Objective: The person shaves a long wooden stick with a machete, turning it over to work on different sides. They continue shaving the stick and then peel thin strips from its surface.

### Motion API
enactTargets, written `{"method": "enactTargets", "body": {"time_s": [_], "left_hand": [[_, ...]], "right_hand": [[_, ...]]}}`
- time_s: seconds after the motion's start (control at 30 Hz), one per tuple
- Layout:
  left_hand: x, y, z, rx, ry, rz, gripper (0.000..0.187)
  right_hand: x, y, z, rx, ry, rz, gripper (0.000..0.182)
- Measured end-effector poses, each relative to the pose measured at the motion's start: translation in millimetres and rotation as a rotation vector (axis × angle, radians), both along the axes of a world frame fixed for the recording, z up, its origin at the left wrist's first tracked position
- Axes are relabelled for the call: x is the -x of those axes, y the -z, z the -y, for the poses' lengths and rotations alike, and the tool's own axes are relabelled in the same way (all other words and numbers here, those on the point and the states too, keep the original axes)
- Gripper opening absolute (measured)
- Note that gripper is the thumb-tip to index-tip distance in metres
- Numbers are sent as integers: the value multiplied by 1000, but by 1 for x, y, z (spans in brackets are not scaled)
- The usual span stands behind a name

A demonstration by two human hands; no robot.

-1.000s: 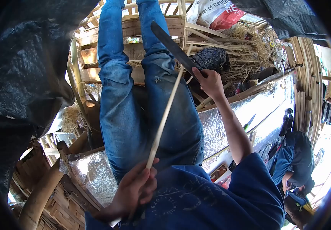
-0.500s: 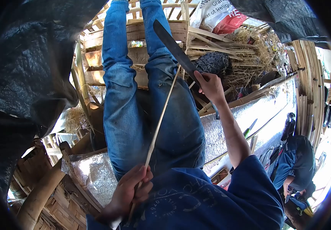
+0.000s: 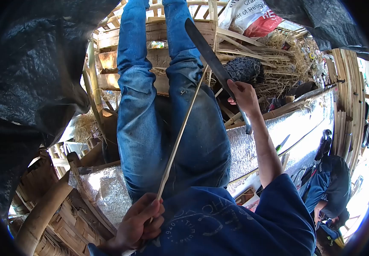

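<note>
Since the earlier frame the right hand [image 3: 244, 96] has slid its knife [image 3: 212, 59] farther up the bamboo strip [image 3: 180, 132], whose length runs down to the clenched left hand [image 3: 139, 222].

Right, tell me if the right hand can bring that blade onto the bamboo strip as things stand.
Probably yes. The right hand already grips the machete, whose blade crosses the bamboo strip near its far end, and the left hand holds the strip's near end. Nothing lies between them.
</note>
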State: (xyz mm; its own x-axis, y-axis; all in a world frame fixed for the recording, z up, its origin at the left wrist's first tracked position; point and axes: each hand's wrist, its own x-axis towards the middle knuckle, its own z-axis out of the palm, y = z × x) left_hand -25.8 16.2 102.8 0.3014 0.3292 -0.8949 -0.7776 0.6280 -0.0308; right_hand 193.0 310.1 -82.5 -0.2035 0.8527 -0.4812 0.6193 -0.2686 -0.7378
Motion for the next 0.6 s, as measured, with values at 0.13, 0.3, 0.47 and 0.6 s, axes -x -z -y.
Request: {"method": "enactTargets", "body": {"time_s": [0.13,0.3,0.47,0.6], "left_hand": [[-4,-2,-2,39,-24,-10,21],[-6,7,-2,8,-50,-27,21],[-6,9,-4,4,-31,-52,21],[-7,8,-7,-7,-14,-62,22]], "right_hand": [[0,1,4,27,48,-22,43],[-9,4,3,-21,-1,-2,42],[-7,1,-2,-59,-56,8,46],[9,21,-22,-40,-75,138,54]]}}
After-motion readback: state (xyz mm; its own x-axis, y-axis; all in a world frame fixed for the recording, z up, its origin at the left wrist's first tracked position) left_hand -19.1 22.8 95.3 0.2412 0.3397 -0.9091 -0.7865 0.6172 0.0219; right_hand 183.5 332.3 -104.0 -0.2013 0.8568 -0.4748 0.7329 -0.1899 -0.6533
